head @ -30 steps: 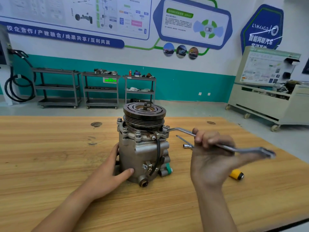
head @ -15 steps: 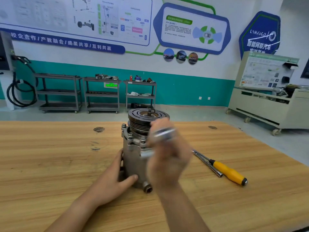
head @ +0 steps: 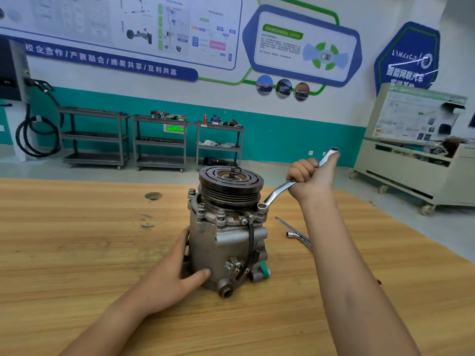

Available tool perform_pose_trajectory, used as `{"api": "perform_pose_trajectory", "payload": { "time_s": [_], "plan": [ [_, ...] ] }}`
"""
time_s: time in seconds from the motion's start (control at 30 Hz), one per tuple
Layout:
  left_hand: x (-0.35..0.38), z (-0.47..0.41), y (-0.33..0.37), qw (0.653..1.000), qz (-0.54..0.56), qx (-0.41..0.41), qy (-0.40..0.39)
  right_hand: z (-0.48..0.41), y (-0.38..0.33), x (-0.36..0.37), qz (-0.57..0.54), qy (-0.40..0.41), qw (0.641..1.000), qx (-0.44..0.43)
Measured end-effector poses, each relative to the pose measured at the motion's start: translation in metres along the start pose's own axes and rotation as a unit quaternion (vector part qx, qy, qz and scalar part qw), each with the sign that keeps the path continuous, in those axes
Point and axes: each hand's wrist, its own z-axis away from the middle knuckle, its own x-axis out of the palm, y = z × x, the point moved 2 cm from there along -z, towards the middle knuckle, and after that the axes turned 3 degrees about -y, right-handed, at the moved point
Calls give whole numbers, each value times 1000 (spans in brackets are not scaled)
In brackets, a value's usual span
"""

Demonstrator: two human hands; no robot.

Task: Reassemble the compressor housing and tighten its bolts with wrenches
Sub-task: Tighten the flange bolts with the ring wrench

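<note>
A grey metal compressor (head: 226,242) stands upright on the wooden bench (head: 77,240), its dark grooved pulley (head: 231,183) on top. Several bolts ring the flange below the pulley. My left hand (head: 177,276) holds the lower left side of the housing, thumb across the front and fingers around the back. My right hand (head: 311,178) grips the shaft of a silver ring wrench (head: 277,192). The wrench's ring end sits on the bolt (head: 262,206) at the flange's right corner, and its handle slopes up to the right past my fist.
A second wrench and a thin metal tool (head: 298,236) lie on the bench right of the compressor, partly behind my right forearm. Beyond the bench's far edge are grey shelving carts (head: 159,142) and a cream equipment trolley (head: 416,160).
My right hand swung the wrench from the right, across the front of the compressor, and now holds it raised with the ring on the right corner bolt. The left hand stayed on the housing.
</note>
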Motion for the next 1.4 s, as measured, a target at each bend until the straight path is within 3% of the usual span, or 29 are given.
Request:
{"api": "perform_pose_trajectory", "payload": {
  "time_s": [0.13, 0.47, 0.63, 0.8, 1.0, 1.2, 1.3, 1.4],
  "plan": [
    [0, 1, 0, 1000, 4, 8, -7, -16, 8, -12, -28, 10, 999, 44],
    [1, 0, -3, 1000, 18, 15, -1, -34, 26, -10, 45, 27, 986, 161],
    [0, 0, -3, 1000, 14, 12, -1, -33, 26, -17, 7, 42, 986, 161],
    [2, -1, -2, 1000, 21, 13, -3, -11, 16, -39, -69, 112, 989, 61],
    [2, 0, -1, 1000, 22, 7, -1, 26, 1, -42, -83, 124, 984, -95],
    [1, 1, 1, 1000, 2, 3, 0, 77, 6, -46, -59, 19, 965, -253],
    [0, 0, -1, 1000, -2, 4, 3, 102, 13, -48, 30, -44, 954, -295],
    [1, 0, -3, 1000, -15, 17, 3, 124, 27, -44, 145, -122, 920, -342]
  ]
}}
